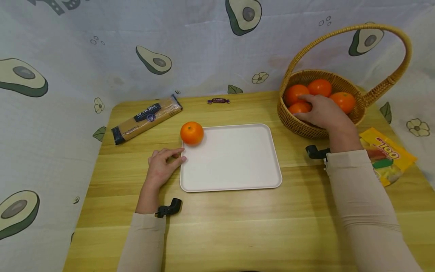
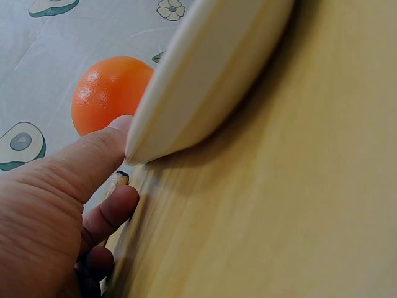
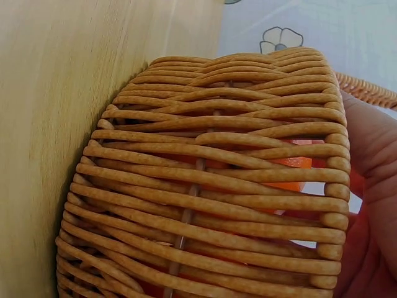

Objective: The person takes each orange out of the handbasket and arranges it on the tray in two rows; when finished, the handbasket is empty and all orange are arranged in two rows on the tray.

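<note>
My left hand [image 1: 161, 167] is at the left rim of a white rectangular tray [image 1: 234, 158], its thumb [image 2: 102, 146] on the edge and another fingertip [image 2: 127, 202] low beside it. A whole orange [image 1: 192, 133] sits at the tray's upper left corner, just above that hand. Over at the right, my right hand [image 1: 324, 111] reaches into a wicker basket [image 1: 299, 126] with several oranges. Its thumb and fingers are round the front left orange [image 1: 300, 108]. The basket's weave [image 3: 211, 167] hides most of this grip in the right wrist view.
A pack of spaghetti [image 1: 147, 119] lies at the back left of the wooden table [image 1: 251, 226]. A small purple wrapped candy [image 1: 218, 101] lies at the back. Right of the basket is a yellow snack bag [image 1: 387, 155], partly behind my sleeve. The tall basket handle [image 1: 353, 27] arches above.
</note>
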Motion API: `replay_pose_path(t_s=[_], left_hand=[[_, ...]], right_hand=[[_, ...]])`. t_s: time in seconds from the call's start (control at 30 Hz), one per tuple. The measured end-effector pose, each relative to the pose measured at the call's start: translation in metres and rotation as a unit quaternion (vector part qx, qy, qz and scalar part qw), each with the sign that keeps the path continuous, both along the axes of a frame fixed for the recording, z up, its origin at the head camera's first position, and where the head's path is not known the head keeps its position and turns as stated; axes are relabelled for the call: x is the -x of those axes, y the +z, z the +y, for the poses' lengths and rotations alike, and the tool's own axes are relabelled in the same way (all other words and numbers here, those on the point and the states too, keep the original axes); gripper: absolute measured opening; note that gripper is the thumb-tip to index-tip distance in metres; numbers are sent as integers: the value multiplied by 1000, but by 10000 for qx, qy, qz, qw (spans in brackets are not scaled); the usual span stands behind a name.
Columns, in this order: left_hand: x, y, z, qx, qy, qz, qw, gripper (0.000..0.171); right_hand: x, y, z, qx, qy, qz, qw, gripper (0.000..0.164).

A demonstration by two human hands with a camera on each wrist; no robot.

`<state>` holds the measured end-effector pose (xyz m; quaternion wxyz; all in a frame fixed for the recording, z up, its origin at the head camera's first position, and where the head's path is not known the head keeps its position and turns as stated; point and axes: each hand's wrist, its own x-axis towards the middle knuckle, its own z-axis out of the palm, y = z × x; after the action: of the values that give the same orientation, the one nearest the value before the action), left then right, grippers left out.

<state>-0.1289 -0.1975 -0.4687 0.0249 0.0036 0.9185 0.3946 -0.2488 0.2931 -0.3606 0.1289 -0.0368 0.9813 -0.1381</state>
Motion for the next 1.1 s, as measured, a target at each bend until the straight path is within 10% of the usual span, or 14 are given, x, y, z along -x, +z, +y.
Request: replay_pose_path(t_s=[1.1], left_hand=[[-1,0,0,-102,-14,80,9999,34]], right_hand=[[-2,1,5,176,20,115,9998,76]])
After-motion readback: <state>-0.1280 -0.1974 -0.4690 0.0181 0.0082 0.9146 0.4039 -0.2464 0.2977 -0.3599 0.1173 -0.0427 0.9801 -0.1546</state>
